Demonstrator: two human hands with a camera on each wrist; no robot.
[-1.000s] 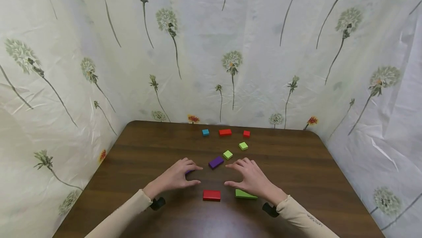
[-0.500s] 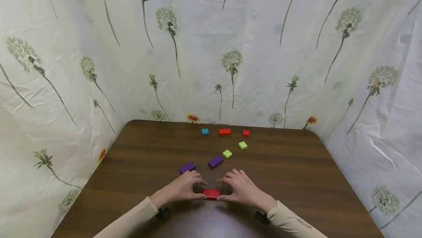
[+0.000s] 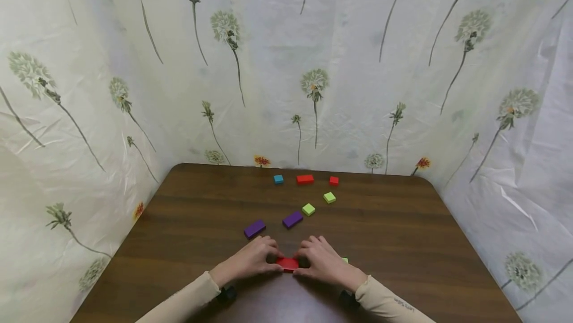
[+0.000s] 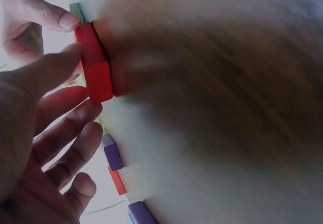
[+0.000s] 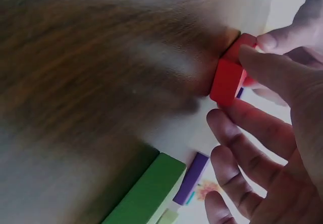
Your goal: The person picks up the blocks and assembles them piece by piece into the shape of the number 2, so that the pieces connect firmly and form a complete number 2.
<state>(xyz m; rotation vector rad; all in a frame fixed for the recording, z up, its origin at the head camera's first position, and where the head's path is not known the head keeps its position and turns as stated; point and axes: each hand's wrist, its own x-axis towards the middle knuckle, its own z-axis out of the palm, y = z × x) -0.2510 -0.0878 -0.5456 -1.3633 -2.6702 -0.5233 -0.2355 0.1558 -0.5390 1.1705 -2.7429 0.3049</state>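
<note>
A red rectangular block (image 3: 288, 264) lies near the front of the wooden table, between both hands. My left hand (image 3: 257, 258) pinches its left end between thumb and fingers. At the other end, my right hand (image 3: 320, 262) does the same. In the left wrist view the thumb lies against the near long face of the red block (image 4: 98, 80), with the remaining fingers spread below it. From the right wrist, the red block (image 5: 227, 80) shows low at the table surface, its end facing the camera. A green block (image 5: 146, 193) lies beside the right hand, mostly hidden in the head view.
Two purple blocks (image 3: 254, 229) lie beyond the hands. Farther back are two light-green blocks (image 3: 309, 209). Along the table's (image 3: 188, 213) back edge sit a blue block (image 3: 278, 179), a longer red block (image 3: 305, 179) and a small red block (image 3: 334, 180). A flowered curtain (image 3: 268, 64) surrounds the table.
Both hands have come inward and toward the near edge, onto the ends of the red block, and now pinch it. The left purple block is uncovered; the green block is now mostly covered.
</note>
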